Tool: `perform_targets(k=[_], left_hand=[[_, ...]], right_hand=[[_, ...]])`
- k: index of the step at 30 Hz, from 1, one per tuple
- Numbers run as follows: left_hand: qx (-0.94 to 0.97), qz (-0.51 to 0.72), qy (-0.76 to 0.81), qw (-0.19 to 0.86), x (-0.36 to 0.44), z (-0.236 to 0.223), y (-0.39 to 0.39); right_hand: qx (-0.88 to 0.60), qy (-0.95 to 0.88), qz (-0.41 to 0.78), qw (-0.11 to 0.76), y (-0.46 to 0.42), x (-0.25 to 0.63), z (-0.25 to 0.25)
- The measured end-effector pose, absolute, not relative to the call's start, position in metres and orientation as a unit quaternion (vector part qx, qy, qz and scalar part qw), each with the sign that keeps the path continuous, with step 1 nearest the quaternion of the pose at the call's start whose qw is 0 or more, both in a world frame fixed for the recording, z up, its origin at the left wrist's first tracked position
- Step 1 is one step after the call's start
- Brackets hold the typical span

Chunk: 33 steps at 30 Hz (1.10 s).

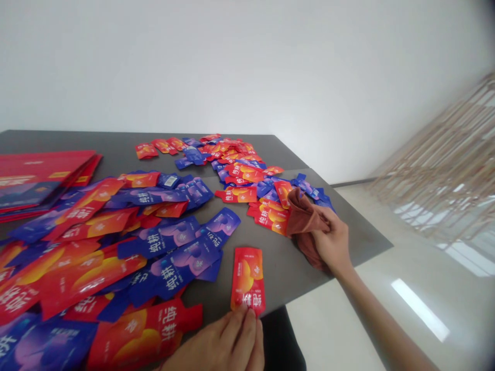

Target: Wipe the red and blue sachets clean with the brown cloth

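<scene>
Left hand (216,345) lies open, fingertips (243,310) touching a red pouch (247,281) on the gray tabletop (116,147). Right hand (332,242) grips a brown cloth (305,219), just beside scattered pouches (268,216).

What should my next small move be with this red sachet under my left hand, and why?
Probably pinch the red sachet and lift it. Your left hand already has its fingertips on the sachet's lower end, and it lies apart from the piled sachets on the grey table top. Your right hand is occupied with the brown cloth.
</scene>
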<state>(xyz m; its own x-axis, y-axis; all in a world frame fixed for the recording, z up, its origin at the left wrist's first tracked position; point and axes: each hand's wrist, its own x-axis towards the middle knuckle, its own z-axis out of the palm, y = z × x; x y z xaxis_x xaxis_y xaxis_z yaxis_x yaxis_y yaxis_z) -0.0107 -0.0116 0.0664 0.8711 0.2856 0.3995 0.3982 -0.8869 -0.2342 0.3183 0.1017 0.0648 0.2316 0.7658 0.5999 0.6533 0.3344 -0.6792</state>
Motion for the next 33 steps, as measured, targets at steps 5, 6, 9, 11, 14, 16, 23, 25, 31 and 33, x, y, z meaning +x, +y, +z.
perform_targets(k=[5, 6, 9, 11, 14, 16, 23, 25, 31, 33], left_hand=[[-0.958, -0.198, -0.161, 0.132, -0.009, 0.074, -0.003], [-0.958, -0.2, -0.16, 0.129, -0.008, 0.074, -0.002], [-0.956, -0.203, -0.162, 0.138, -0.007, 0.073, 0.001], [-0.957, -0.196, -0.15, 0.152, -0.007, 0.073, 0.001], [-0.956, -0.193, -0.138, 0.172, -0.007, 0.076, 0.0], [-0.954, -0.196, -0.141, 0.178, -0.007, 0.078, -0.002], [-0.956, -0.177, -0.153, 0.18, -0.009, 0.074, -0.011], [-0.955, -0.187, -0.156, 0.171, -0.01, 0.075, -0.011], [-0.952, -0.197, -0.165, 0.163, -0.012, 0.079, -0.011], [-0.951, -0.199, -0.173, 0.163, -0.013, 0.079, -0.013]], right_hand=[[-0.576, -0.613, 0.054, 0.538, 0.101, 0.317, 0.066], [-0.576, -0.613, 0.054, 0.538, 0.101, 0.317, 0.066], [-0.577, -0.613, 0.045, 0.538, 0.101, 0.317, 0.066], [-0.578, -0.612, 0.039, 0.538, 0.1, 0.317, 0.066], [-0.577, -0.616, 0.031, 0.536, 0.1, 0.316, 0.068], [-0.576, -0.619, 0.029, 0.533, 0.099, 0.316, 0.069], [-0.566, -0.626, 0.028, 0.536, 0.098, 0.316, 0.069], [-0.563, -0.627, 0.028, 0.537, 0.099, 0.316, 0.069], [-0.567, -0.625, 0.029, 0.535, 0.098, 0.316, 0.07], [-0.568, -0.625, 0.027, 0.535, 0.098, 0.316, 0.07]])
